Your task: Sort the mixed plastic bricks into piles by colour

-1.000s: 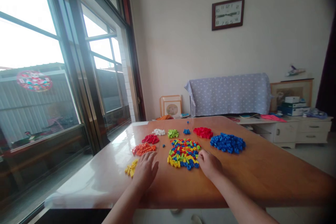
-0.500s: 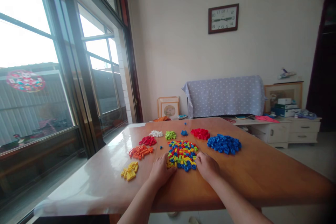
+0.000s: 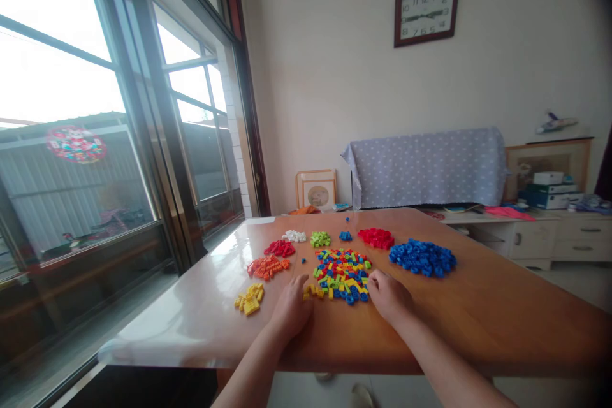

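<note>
A mixed pile of small plastic building bricks (image 3: pixel 342 271) in red, yellow, green and blue lies mid-table between my hands. To its left, my left hand (image 3: pixel 292 307) rests on its edge on the tabletop, fingers extended and slightly bent. A few yellow bricks (image 3: pixel 314 291) lie at the inner side of that hand, by the pile's left edge. My right hand (image 3: pixel 389 296) is at the pile's right edge with its fingers curled in. Whatever its fingertips may hold is hidden.
Around the pile sit sorted heaps: yellow (image 3: pixel 249 299), orange (image 3: pixel 268 266), dark red (image 3: pixel 280 248), white (image 3: pixel 294 236), light green (image 3: pixel 320 239), small blue (image 3: pixel 345 236), red (image 3: pixel 376 238) and large blue (image 3: pixel 423 257). A single blue piece (image 3: pixel 303 261) lies left of the pile on the wooden table (image 3: pixel 478 312).
My left hand has drawn left, away from the pile, and the yellow bricks beside it show more. My right hand stays curled at the right edge. The whole view has shifted slightly.
</note>
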### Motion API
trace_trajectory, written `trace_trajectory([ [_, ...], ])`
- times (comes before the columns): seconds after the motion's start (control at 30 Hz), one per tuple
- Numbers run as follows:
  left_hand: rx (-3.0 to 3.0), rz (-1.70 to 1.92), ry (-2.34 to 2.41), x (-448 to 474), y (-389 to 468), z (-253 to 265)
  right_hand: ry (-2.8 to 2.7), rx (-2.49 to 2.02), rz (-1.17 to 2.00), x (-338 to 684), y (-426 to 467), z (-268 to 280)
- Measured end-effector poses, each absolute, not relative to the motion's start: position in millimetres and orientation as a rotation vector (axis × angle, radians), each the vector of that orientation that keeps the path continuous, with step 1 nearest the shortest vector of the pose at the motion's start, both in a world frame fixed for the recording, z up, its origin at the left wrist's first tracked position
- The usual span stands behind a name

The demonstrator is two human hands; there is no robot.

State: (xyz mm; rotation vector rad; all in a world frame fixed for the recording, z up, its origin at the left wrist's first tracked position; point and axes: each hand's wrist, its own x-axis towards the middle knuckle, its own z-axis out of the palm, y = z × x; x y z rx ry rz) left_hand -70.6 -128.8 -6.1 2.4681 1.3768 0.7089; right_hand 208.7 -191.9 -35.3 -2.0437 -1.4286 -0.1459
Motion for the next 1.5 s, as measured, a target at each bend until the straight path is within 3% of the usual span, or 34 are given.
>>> trace_trajectory([
  [0.2, 2.435, 0.727, 1.627, -76, -135, -4, -1.447, -2.034, -0.128, 208, -195, -33],
  [0.53, 2.472, 0.644, 1.650, -79, -141, 0, -1.508, -2.023, -0.115, 213, -193, -40],
  [0.93, 2.412, 0.680, 1.971, -137, -135, 20, -1.489, -2.005, -0.088, 210, -193, -37],
  [1.5, 2.394, 0.580, 1.772, -118, -145, -11, -1.544, -1.968, -0.064, 214, -191, -41],
])
